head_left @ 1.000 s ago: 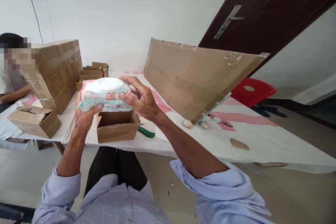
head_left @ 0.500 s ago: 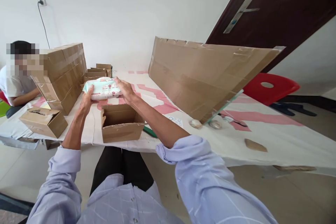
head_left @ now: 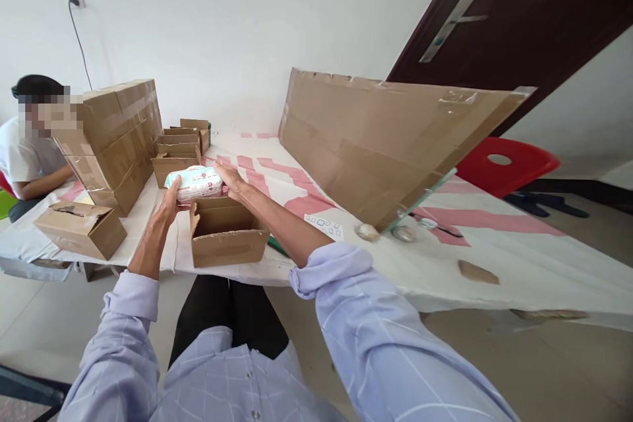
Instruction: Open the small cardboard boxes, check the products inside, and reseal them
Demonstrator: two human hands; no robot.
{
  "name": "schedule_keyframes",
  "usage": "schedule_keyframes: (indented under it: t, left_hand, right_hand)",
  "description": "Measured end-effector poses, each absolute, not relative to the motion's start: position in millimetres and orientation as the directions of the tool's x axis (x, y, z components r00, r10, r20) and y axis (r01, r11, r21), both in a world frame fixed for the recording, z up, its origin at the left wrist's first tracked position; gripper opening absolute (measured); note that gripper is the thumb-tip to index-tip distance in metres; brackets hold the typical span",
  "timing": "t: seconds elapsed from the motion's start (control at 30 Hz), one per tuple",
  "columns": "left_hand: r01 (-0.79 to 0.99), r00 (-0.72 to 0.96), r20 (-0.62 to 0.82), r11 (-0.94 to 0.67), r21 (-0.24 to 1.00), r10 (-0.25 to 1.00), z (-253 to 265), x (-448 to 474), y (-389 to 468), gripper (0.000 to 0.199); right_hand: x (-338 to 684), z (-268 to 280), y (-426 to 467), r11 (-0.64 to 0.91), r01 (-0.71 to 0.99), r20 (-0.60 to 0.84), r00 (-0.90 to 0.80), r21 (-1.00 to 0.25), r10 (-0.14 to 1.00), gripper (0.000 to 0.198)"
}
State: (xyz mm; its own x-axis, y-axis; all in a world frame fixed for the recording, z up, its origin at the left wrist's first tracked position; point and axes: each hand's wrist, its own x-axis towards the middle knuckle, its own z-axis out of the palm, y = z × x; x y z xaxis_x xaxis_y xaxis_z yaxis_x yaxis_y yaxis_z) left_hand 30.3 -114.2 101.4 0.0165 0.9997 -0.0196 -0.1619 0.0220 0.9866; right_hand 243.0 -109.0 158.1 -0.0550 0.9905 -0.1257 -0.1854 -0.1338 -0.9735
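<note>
A soft mint-and-white pack of wet wipes (head_left: 198, 184) with pink print is held level between both hands. My left hand (head_left: 169, 201) grips its left end, with the thumb on the near face. At the other end, my right hand (head_left: 230, 179) is closed on the pack's right corner; some of its fingers are hidden behind. Just below and nearer to me stands an open cardboard box (head_left: 230, 249) at the table's front edge. The pack is over the box's far left side, outside its opening.
A closed carton (head_left: 82, 227) sits at left, near a tall stack of taped boxes (head_left: 111, 145). Several open boxes (head_left: 175, 159) line up behind. A large cardboard panel (head_left: 376, 138) leans at right, near tape rolls (head_left: 366, 232). A person (head_left: 34, 158) sits far left.
Both hands have brought the pack down and slightly to the right, closer to the open box. The row of boxes behind is now less covered.
</note>
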Motion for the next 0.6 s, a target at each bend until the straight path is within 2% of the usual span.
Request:
schedule_keyframes:
  t: [0.17, 0.33, 0.43, 0.6]
  left_hand:
    - [-0.142, 0.019, -0.04, 0.042, 0.989, 0.999, 102.0, 29.7, -113.7, 0.075]
    - [-0.135, 0.036, -0.018, 0.023, 0.991, 0.999, 112.4, 31.0, -115.1, 0.08]
    - [-0.175, 0.063, 0.066, -0.054, 0.983, 0.996, 129.0, 32.1, -116.9, 0.082]
    - [-0.221, 0.083, 0.248, -0.225, 0.949, 0.965, 174.8, 37.1, -124.4, 0.076]
  right_hand:
    - [240.1, 157.4, -106.5, -0.169, -0.216, -0.161, -0.056, -0.962, 0.985, 0.033]
    - [242.1, 159.2, -107.6, -0.138, -0.212, -0.133, -0.038, -0.967, 0.99, 0.032]
    - [247.8, 167.2, -113.0, -0.05, -0.207, -0.045, -0.028, -0.977, 0.999, 0.038]
    - [257.6, 191.8, -116.3, 0.175, -0.143, 0.184, -0.053, -0.974, 0.982, 0.066]
